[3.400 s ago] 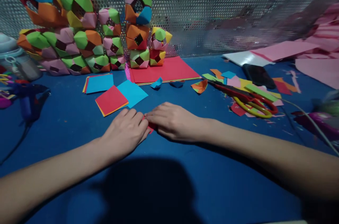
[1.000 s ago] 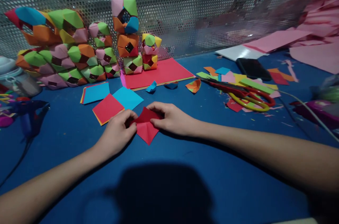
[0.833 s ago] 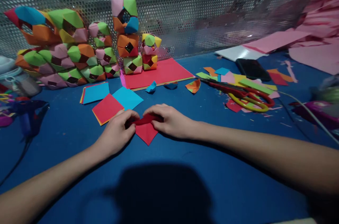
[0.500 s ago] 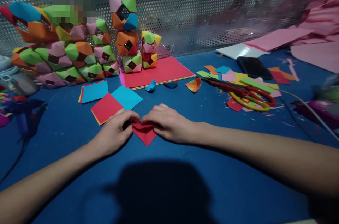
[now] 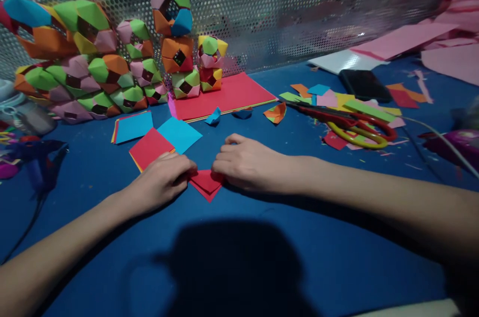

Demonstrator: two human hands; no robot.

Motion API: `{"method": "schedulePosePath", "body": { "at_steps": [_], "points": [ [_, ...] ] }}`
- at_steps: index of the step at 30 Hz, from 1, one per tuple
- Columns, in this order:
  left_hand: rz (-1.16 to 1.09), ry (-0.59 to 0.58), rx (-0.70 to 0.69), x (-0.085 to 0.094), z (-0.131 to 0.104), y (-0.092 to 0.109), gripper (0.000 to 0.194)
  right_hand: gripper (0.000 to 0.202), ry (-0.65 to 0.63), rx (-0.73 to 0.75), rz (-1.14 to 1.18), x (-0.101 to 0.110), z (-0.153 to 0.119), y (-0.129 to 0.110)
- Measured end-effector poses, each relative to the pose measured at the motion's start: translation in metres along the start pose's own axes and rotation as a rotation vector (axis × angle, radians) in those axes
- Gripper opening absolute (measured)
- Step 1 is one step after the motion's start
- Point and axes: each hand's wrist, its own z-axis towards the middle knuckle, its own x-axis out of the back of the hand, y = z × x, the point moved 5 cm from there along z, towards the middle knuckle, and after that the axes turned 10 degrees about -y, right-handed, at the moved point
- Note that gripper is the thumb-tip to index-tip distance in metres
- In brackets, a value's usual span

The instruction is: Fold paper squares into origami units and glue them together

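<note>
A red square of origami paper (image 5: 207,183), folded along its far side into a triangle shape with its point toward me, lies flat on the blue table (image 5: 108,237). At its left corner my left hand (image 5: 164,175) pinches the paper, fingers curled. My right hand (image 5: 249,163) closes on the right corner, its fingers bent and pressed down on the fold. Fingertips hide both ends of the crease. Just beyond my left hand are a red paper square (image 5: 151,149) with orange edges beneath it, and a blue paper square (image 5: 180,134).
Stacked paper polyhedra (image 5: 108,77) stand at the back left, before a perforated metal screen (image 5: 277,12). Red sheets (image 5: 228,96) lie behind small folded pieces. At right are scissors (image 5: 359,132), paper scraps (image 5: 335,100) and a phone (image 5: 364,85). A glue gun (image 5: 35,155) is at far left.
The upper part of the red paper has been folded down flat toward me. My right hand has shifted slightly right, away from the middle of the fold, and the view has tilted a little.
</note>
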Motion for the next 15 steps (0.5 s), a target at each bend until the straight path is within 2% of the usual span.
{"method": "schedulePosePath", "body": {
  "at_steps": [8,12,15],
  "points": [
    [0.101,-0.012,0.034,0.0007,-0.0003,0.0002,0.015,0.013,-0.151,-0.061,0.043,0.0049,-0.0032,0.0058],
    [0.086,-0.021,0.040,0.0032,-0.0006,0.0022,0.017,0.013,-0.152,-0.070,0.055,0.0055,-0.0035,0.0061],
    [-0.037,-0.020,0.062,0.0068,-0.0022,0.0009,0.025,0.013,-0.121,-0.069,0.114,0.0066,-0.0045,0.0106]
  ]
}}
